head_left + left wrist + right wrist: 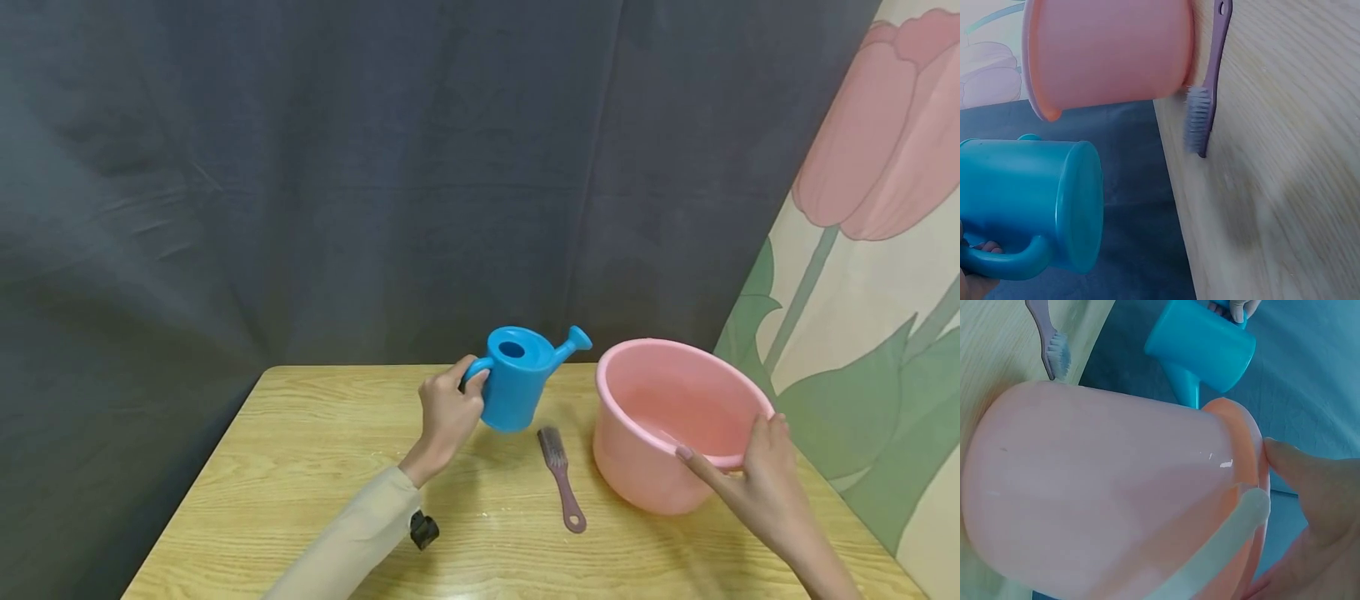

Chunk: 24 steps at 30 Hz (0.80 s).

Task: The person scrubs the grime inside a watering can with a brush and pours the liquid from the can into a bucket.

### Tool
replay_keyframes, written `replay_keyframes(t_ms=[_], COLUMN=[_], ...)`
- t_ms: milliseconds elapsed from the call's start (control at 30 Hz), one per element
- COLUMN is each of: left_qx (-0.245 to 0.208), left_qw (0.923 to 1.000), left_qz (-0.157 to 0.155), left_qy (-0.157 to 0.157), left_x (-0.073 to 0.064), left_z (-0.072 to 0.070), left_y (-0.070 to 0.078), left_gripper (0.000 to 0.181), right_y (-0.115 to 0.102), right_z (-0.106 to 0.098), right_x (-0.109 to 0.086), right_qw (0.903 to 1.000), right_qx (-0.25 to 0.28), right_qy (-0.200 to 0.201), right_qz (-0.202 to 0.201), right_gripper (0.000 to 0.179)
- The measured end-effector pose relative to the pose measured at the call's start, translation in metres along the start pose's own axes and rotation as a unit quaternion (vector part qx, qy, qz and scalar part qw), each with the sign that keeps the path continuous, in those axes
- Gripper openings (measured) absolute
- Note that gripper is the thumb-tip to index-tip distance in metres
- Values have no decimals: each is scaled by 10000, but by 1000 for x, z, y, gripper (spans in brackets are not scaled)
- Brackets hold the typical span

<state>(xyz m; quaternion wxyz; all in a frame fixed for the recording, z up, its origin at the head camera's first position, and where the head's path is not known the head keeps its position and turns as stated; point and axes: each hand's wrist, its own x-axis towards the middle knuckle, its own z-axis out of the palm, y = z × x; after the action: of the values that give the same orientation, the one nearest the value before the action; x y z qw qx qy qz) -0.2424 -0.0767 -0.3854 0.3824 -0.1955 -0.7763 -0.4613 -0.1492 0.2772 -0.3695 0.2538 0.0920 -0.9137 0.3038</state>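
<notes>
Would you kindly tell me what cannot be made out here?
Watering can: head view, inside lost in its dark opening.
Pink tub: head view, near floor hidden by its near wall.
Left hand: left wrist view, mostly cut off by left edge.
Pale strip: right wrist view, one end cut off by bottom edge.

Blue watering can (512, 387); pink bucket (637, 462)

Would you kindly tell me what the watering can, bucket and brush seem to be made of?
Watering can: probably plastic, smooth, evenly blue with a soft sheen.
Bucket: likely plastic, shiny, given its bright highlights.
Brush: apparently plastic handle, smooth, evenly purple; its bristles' fibre is unclear.
</notes>
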Motion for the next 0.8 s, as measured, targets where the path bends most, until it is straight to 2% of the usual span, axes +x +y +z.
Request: replay_keyframes(t_ms=[67,233,433,667,800], left_qx=[-14,-55,-140,-86,-60], left_qw=[10000,9999,9998,9980,9966], left_qz=[54,101,107,616,805], left_qy=[47,59,-20,-137,-189], left_x=[2,4,9,24,27], left_z=[2,8,16,26,33], left_y=[2,8,17,28,34], left_gripper=[12,9,8,9,7], right_y=[0,0,1,2,2], right_z=[-1,-2,-5,-5,-5], right_x=[1,0,-1,-5,-6], right_qw=[9999,9999,9999,9983,9978], right_qx=[44,6,-160,-74,-128], right_qy=[136,157,-21,-459,-510], right_qz=[-62,-18,60,359,412], right_gripper=[99,98,93,106,107])
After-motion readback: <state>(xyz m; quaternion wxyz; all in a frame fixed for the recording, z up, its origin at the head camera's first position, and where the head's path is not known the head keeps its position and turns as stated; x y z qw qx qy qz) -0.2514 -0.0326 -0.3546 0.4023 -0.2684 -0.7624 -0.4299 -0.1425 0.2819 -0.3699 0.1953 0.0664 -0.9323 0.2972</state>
